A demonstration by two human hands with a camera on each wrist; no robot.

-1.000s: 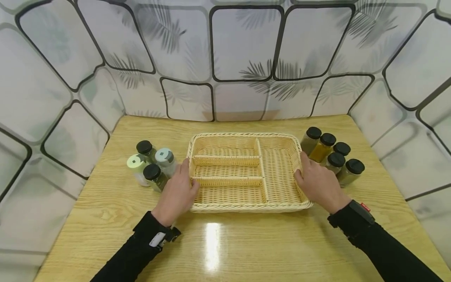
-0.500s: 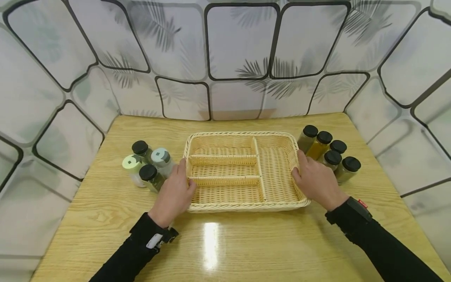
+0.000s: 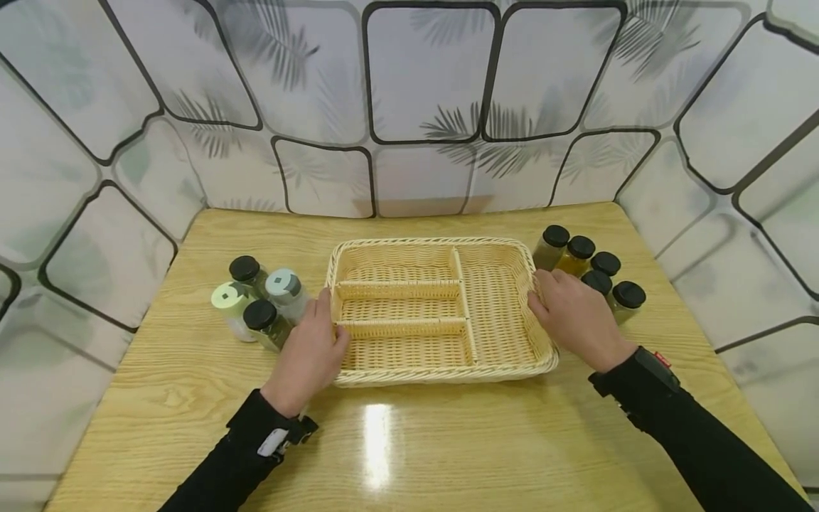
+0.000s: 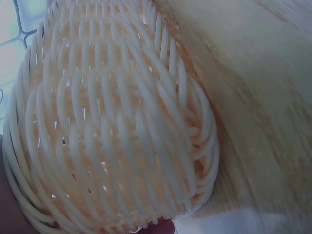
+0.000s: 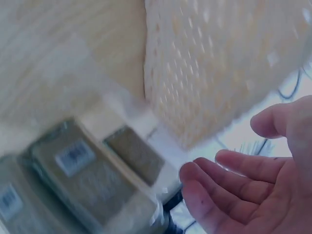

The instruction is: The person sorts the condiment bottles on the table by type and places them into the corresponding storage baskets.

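Pale wicker forms the shallow basket (image 3: pixel 441 373), which lies near the middle of the counter (image 3: pixel 486 441), with its long sides roughly along the far edge. Its dividers (image 3: pixel 403 326) make three narrow compartments on the left side and one deeper compartment on the right. The left hand (image 3: pixel 306 359) holds the left end of the basket: its grip is clamped on the rim, with the thumb on the inner side and the other fingers on the outer side. The right hand (image 3: pixel 576 313) is at the right end, and the right wrist view shows its grip apart, the fingers lightly bent and the thumb away from them, with a gap to the wicker. Just beside the left hand, toward the left edge of the counter, four jars (image 3: pixel 260 313) stand close together; two have black lids, one has a pale green lid (image 3: pixel 232 295) and one a pale bluish lid (image 3: pixel 283 282). Toward the far right corner stand five black-lidded jars (image 3: pixel 597 281), partly covered by the right hand, and one of them contains something yellow-orange. Barcode labels (image 5: pixel 75 157) are visible on two jars from the right wrist. Behind the far edge rises a pale backdrop (image 3: pixel 422 85) with black outlines and grey leaves.
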